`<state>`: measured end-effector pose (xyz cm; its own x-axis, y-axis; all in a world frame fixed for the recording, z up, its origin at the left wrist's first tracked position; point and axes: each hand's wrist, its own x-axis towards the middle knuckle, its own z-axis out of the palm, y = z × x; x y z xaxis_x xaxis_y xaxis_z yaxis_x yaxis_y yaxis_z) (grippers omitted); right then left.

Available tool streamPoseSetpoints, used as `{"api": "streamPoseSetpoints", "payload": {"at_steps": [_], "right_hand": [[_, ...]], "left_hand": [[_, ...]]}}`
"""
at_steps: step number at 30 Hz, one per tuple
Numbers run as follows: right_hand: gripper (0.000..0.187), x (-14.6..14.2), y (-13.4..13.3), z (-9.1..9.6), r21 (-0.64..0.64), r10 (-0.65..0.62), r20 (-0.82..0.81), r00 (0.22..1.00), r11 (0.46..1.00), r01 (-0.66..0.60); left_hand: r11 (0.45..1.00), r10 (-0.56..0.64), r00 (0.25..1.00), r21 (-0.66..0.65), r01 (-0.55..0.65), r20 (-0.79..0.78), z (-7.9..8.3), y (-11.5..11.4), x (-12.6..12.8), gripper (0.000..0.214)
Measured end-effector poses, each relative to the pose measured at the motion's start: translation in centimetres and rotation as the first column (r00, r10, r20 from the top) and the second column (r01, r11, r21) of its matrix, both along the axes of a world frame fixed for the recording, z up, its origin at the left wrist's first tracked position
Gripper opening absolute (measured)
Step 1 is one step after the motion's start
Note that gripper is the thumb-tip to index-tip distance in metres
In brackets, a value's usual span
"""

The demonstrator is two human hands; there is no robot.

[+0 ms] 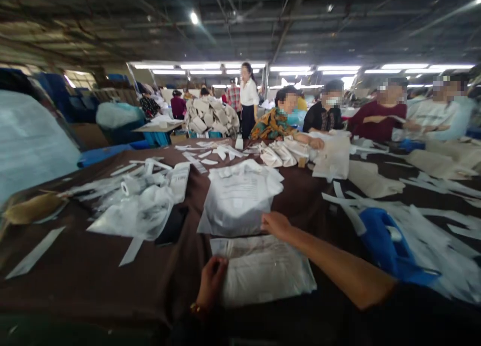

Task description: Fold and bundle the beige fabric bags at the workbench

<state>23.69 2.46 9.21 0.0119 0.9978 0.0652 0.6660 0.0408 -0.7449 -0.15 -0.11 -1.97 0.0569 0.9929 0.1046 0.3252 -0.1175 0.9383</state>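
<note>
On the brown-covered table before me lies a clear plastic bag (266, 273) with a folded pale item inside. My left hand (213, 280), with a bracelet at the wrist, has its fingers curled closed on the bag's left edge. Just beyond is a pile of printed clear plastic bags (238, 198), bunched at the far side. My right hand (277, 225) reaches across to the pile's near right edge, fingers pinched together there. The fingertips' exact hold on the thin plastic is hard to see.
Left are crumpled plastic (139, 210), a tape roll (130, 185) and a dark flat object (172, 225). A blue tape dispenser (391, 240) stands right among white strips. Beige cloth pieces (334, 155) lie across the table, where several co-workers (280, 115) handle them.
</note>
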Motion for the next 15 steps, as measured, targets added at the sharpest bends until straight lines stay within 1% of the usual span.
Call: {"api": "streamPoseSetpoints", "payload": {"at_steps": [1, 2, 4, 5, 6, 7, 8, 9, 10, 12, 14, 15], "right_hand": [[0.031, -0.3, -1.0, -0.9, 0.025, 0.091, 0.038, 0.995, 0.995, -0.092], [0.034, -0.3, -2.1, -1.7, 0.063, 0.205, 0.096, 0.974, 0.975, -0.211], [0.049, 0.4, -4.5, -3.6, 0.095, 0.408, 0.261, 0.875, 0.891, -0.444], [0.051, 1.0, -5.5, -4.6, 0.076, 0.453, 0.346, 0.822, 0.86, -0.505], [0.05, 1.8, -6.3, -5.7, 0.046, 0.44, 0.413, 0.798, 0.865, -0.5], [0.047, 2.6, -6.9, -6.8, 0.027, 0.367, 0.454, 0.812, 0.905, -0.424], [0.046, 3.3, -7.2, -7.9, 0.031, 0.26, 0.48, 0.838, 0.949, -0.313], [0.045, 3.8, -7.4, -9.0, 0.055, 0.143, 0.489, 0.86, 0.979, -0.194], [0.045, 4.2, -7.5, -10.1, 0.097, 0.032, 0.476, 0.879, 0.991, -0.089], [0.048, 4.3, -7.7, -12.3, 0.186, -0.115, 0.401, 0.909, 0.982, 0.042], [0.054, 4.0, -7.9, -14.3, 0.256, -0.189, 0.293, 0.937, 0.96, 0.114], [0.056, 3.8, -7.9, -15.2, 0.268, -0.213, 0.238, 0.948, 0.952, 0.147]], "left_hand": [[1.0, -0.005, 1.0, -0.003, 0.005, 0.007, -0.3, 0.1, 0.0, 0.042], [1.0, -0.008, 1.0, -0.008, 0.008, 0.01, -0.4, 0.2, -0.1, 0.04], [0.999, -0.022, 1.0, -0.027, 0.022, -0.004, -0.3, 0.4, -0.1, 0.037], [0.999, -0.03, 0.999, -0.029, 0.03, -0.019, -0.3, 0.5, -0.1, 0.036], [0.999, -0.035, 0.999, -0.023, 0.034, -0.04, -0.3, 0.6, -0.1, 0.034], [0.999, -0.034, 0.997, -0.005, 0.034, -0.066, -0.4, 0.6, -0.1, 0.034], [1.0, -0.02, 0.995, 0.021, 0.022, -0.094, -0.5, 0.7, -0.1, 0.033], [0.999, 0.012, 0.993, 0.048, -0.006, -0.119, -0.7, 0.7, -0.1, 0.034], [0.997, 0.06, 0.989, 0.061, -0.052, -0.136, -0.9, 0.7, -0.1, 0.034], [0.987, 0.163, 0.973, 0.019, -0.162, -0.161, -1.1, 0.6, 0.1, 0.04], [0.964, 0.238, 0.956, -0.076, -0.254, -0.171, -0.8, 0.5, 0.5, 0.056], [0.953, 0.25, 0.953, -0.131, -0.274, -0.172, -0.4, 0.4, 0.7, 0.063]]}}
